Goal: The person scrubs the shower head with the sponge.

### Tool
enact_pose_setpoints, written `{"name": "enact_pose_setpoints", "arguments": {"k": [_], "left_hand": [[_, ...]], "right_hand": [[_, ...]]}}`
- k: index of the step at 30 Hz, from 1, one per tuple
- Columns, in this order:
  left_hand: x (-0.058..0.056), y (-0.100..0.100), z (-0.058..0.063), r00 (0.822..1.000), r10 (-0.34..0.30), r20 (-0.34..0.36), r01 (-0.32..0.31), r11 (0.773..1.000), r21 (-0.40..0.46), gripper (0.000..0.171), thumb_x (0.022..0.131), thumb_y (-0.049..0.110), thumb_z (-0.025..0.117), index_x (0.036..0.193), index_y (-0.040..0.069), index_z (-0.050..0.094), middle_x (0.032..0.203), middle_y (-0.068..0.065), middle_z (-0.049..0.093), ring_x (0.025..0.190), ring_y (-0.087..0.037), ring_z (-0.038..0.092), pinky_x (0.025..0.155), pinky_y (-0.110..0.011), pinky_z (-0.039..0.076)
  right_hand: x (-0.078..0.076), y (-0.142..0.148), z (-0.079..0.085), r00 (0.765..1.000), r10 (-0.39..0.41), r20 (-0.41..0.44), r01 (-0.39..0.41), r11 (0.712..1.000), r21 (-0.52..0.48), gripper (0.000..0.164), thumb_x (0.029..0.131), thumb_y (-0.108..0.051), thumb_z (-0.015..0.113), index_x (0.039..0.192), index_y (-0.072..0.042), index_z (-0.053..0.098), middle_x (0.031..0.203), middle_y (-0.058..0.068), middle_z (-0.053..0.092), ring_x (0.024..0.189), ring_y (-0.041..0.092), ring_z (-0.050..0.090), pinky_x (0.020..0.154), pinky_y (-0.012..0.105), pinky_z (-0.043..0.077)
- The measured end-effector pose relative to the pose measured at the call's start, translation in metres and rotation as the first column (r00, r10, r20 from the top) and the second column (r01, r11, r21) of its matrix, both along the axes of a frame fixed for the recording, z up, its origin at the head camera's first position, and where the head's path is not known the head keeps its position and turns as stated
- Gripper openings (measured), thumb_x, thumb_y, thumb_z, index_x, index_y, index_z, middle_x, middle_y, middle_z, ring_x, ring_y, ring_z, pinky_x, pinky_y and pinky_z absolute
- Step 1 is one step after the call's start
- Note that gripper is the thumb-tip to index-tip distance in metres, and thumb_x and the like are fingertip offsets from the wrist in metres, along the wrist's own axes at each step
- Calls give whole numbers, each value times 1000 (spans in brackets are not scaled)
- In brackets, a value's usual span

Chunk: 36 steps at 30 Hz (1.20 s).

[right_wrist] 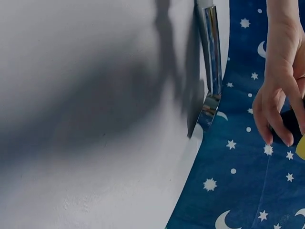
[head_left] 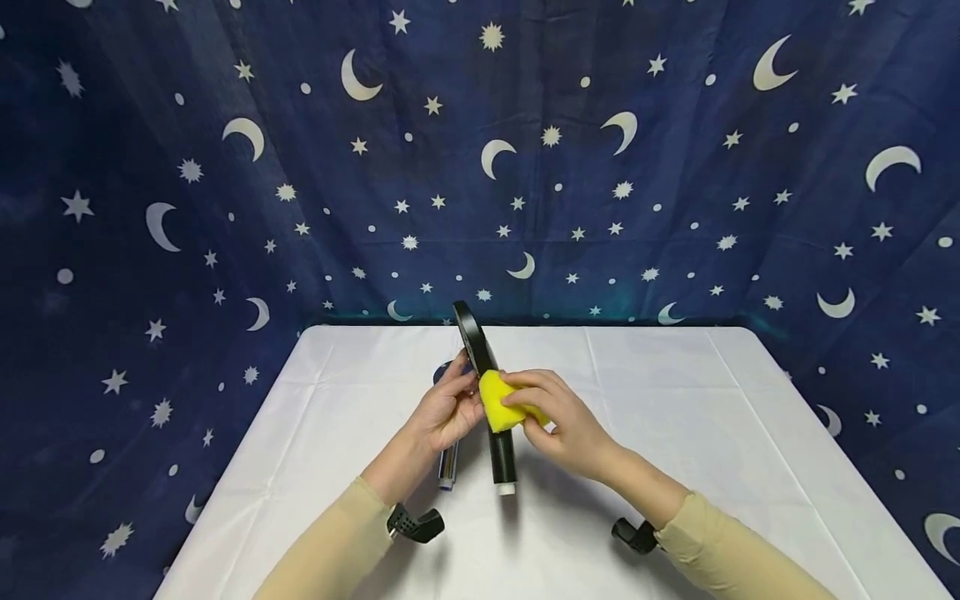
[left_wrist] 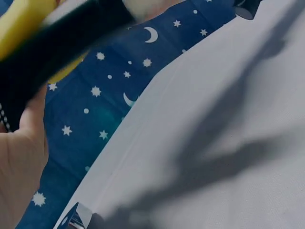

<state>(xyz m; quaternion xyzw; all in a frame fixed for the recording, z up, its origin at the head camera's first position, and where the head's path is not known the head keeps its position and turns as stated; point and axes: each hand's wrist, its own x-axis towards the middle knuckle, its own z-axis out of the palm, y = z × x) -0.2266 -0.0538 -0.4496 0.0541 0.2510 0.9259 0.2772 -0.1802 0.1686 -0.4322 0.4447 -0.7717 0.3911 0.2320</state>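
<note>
A black long-handled thing with an oval head point(head_left: 469, 331) stands edge-on and raised over the table, its handle point(head_left: 502, 460) ending in a white tip. My left hand point(head_left: 448, 410) grips it near where head and handle meet; in the left wrist view a row of white dots shows along the black part point(left_wrist: 71, 40). From the other side my right hand point(head_left: 566, 425) pinches a bright yellow sponge point(head_left: 501, 404) against it. Below my left hand lies a shiny silver-handled thing point(head_left: 447, 467), its dark round end partly hidden; the right wrist view shows its mirror-bright handle point(right_wrist: 212, 50).
A white cloth covers the table point(head_left: 675, 475). Behind and to the sides hangs a dark blue curtain point(head_left: 525, 167) printed with moons and stars. A black camera is strapped at each wrist, one by the left sleeve point(head_left: 330, 542) and one by the right.
</note>
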Motion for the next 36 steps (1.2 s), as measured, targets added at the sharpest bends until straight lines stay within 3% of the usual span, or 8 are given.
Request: {"name": "enact_pose_setpoints", "arguments": {"k": [4, 9, 13, 16, 22, 26, 32, 36], "left_hand": [[5, 4, 3, 998, 55, 30, -54, 998, -21, 56, 107, -5, 28, 153, 26, 31, 131, -13, 41, 118, -28, 58, 97, -43, 54], [12, 4, 4, 994, 59, 88, -57, 998, -17, 26, 110, 17, 32, 135, 14, 35, 140, -15, 33, 124, -31, 49, 98, -46, 53], [16, 3, 4, 997, 52, 58, -49, 998, -40, 43, 107, 51, 45, 137, 23, 37, 146, -8, 29, 134, -33, 38, 99, -46, 52], [18, 2, 4, 999, 50, 17, -49, 997, -58, 62, 98, 65, 51, 144, 28, 33, 150, -6, 25, 143, -35, 28, 101, -46, 51], [19, -2, 6, 997, 74, -7, -74, 994, -82, 74, 99, 52, 61, 153, 23, 19, 158, -11, 16, 151, -40, 17, 111, -50, 41], [15, -4, 7, 996, 87, -15, -88, 990, -107, 77, 102, 49, 58, 158, 27, 11, 165, -15, 7, 150, -43, 20, 115, -59, 29], [11, -4, 6, 989, 131, 71, -123, 986, -111, 70, 103, 53, 55, 157, 25, 20, 163, -14, 18, 141, -38, 34, 117, -61, 27], [13, -3, 5, 985, 146, 96, -137, 986, -94, 71, 103, 51, 56, 157, 25, 18, 164, -13, 20, 141, -38, 33, 119, -60, 24]], "right_hand": [[0, 1, -3, 994, 18, -105, -14, 999, 45, 40, 83, 8, 58, 115, -13, 70, 136, 10, 61, 124, 30, 54, 106, 32, 45], [2, 1, -9, 995, -10, -103, 17, 998, 61, 39, 85, 6, 58, 115, -14, 71, 137, 9, 61, 124, 29, 54, 107, 30, 44], [4, 2, -14, 996, -22, -85, 28, 998, 63, 39, 85, 6, 58, 115, -14, 72, 137, 8, 61, 124, 28, 55, 106, 30, 45], [4, 1, -17, 995, -20, -98, 27, 997, 71, 39, 85, 6, 58, 115, -15, 72, 137, 8, 61, 124, 28, 55, 105, 31, 47], [7, -1, -17, 993, -7, -117, 21, 992, 123, 39, 84, 3, 59, 116, -16, 72, 138, 6, 60, 124, 27, 54, 105, 32, 47], [17, 1, -18, 982, 61, -179, -22, 977, 214, 40, 78, 0, 63, 114, -17, 71, 134, 6, 62, 119, 27, 57, 101, 36, 50], [31, 7, -24, 963, 123, -240, -37, 942, 335, 46, 70, -6, 71, 113, -22, 70, 132, 3, 63, 114, 24, 59, 96, 40, 52], [22, 5, -25, 957, 93, -275, 1, 946, 324, 44, 73, -5, 71, 115, -21, 70, 132, 5, 63, 115, 26, 59, 96, 42, 52]]}}
